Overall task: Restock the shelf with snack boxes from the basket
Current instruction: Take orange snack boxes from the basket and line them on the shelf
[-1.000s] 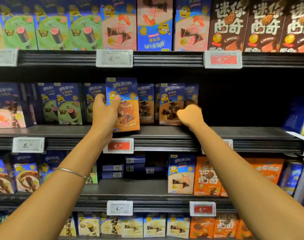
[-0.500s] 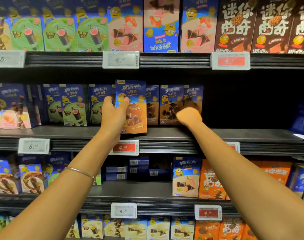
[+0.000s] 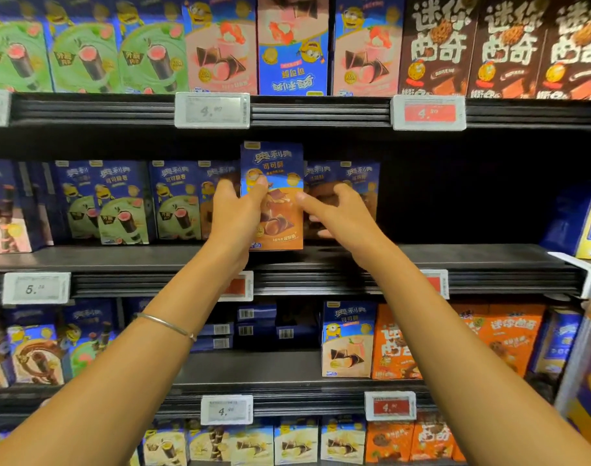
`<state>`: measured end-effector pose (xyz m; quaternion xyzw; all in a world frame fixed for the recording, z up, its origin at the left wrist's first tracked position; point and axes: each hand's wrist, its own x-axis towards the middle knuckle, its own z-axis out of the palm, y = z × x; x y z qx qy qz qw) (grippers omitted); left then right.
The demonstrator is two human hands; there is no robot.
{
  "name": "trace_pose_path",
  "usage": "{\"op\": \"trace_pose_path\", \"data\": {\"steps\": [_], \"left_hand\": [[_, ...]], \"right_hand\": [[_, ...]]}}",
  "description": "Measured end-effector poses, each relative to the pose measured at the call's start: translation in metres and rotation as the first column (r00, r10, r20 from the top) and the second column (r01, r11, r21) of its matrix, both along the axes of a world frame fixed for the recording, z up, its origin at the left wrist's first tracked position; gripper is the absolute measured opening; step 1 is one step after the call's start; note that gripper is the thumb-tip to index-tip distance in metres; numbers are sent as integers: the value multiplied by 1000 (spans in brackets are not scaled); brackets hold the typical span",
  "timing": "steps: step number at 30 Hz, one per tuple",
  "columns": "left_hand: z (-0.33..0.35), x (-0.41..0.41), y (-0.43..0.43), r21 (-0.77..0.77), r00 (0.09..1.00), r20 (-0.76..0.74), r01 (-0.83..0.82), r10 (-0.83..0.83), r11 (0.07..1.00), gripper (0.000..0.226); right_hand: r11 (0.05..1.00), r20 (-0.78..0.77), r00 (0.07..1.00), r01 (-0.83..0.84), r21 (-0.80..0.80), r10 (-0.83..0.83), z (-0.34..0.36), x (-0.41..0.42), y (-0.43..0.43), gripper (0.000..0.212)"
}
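Observation:
A blue and orange snack box stands upright at the front edge of the middle shelf. My left hand grips its left side, thumb across the front. My right hand has its fingers spread, with the index finger touching the box's right edge. Matching chocolate boxes stand just behind and to the right. The basket is out of view.
Green snack boxes fill the middle shelf's left part; its right part is dark and bare up to a blue box. Shelves above and below carry pink, brown and orange boxes. Price tags line the shelf edges.
My right hand was a fist against the chocolate boxes and has opened, its fingers now reaching to the held box. The view has drifted left, and the left hand still holds the box.

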<state>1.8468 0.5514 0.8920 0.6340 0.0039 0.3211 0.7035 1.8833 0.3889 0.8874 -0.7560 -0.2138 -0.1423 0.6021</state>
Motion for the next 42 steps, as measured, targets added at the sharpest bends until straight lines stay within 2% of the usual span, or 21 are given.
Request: {"op": "trace_pose_path", "data": {"steps": [2, 4, 7, 9, 11, 14, 16, 17, 20, 24, 28, 33, 37, 42], "left_hand": [[3, 7, -17, 11, 999, 16, 32, -32, 999, 34], [3, 14, -33, 27, 998, 27, 62, -63, 998, 38], [4, 20, -52, 98, 996, 42, 74, -78, 992, 30], [5, 24, -55, 278, 998, 61, -8, -10, 961, 36], [6, 31, -49, 540, 987, 110, -157, 115, 827, 36], [12, 39, -34, 817, 916, 242, -370, 320, 442, 32], [17, 45, -29, 886, 880, 328, -413, 344, 210, 65], [21, 46, -27, 898, 872, 362, -421, 330, 129, 82], [33, 56, -22, 931, 875, 349, -364, 335, -21, 106], [39, 71, -21, 967, 874, 253, -237, 415, -90, 112], [35, 76, -17, 971, 870, 240, -224, 431, -88, 111], [32, 82, -12, 960, 863, 279, -252, 420, -119, 108], [32, 87, -12, 953, 845, 301, -261, 442, -152, 111], [31, 92, -11, 952, 841, 306, -258, 446, -167, 113]], "right_hand": [[999, -12, 999, -35, -28, 35, -1, -7, -4, 55], [998, 19, 999, 49, -49, -48, 0, -9, -15, 48], [996, 11, 996, 86, -26, -86, 3, -5, -37, 38], [994, 25, 994, 109, -23, -109, 5, 1, -55, 24], [985, 1, 985, 171, -18, -171, 6, 11, -75, 21], [938, -56, 939, 333, -95, -339, 3, 27, -102, 41], [900, -57, 906, 407, -159, -420, -2, 36, -110, 47], [886, -50, 894, 431, -173, -445, -4, 39, -112, 49], [819, 20, 849, 516, -252, -529, -8, 47, -112, 40], [727, 114, 821, 552, -408, -559, -5, 56, -107, 29], [676, 165, 837, 524, -518, -522, 0, 63, -100, 35], [666, 171, 843, 513, -542, -510, 5, 70, -93, 52], [595, 211, 856, 486, -640, -472, 9, 74, -86, 44], [598, 235, 851, 502, -625, -469, 7, 77, -78, 39]]}}
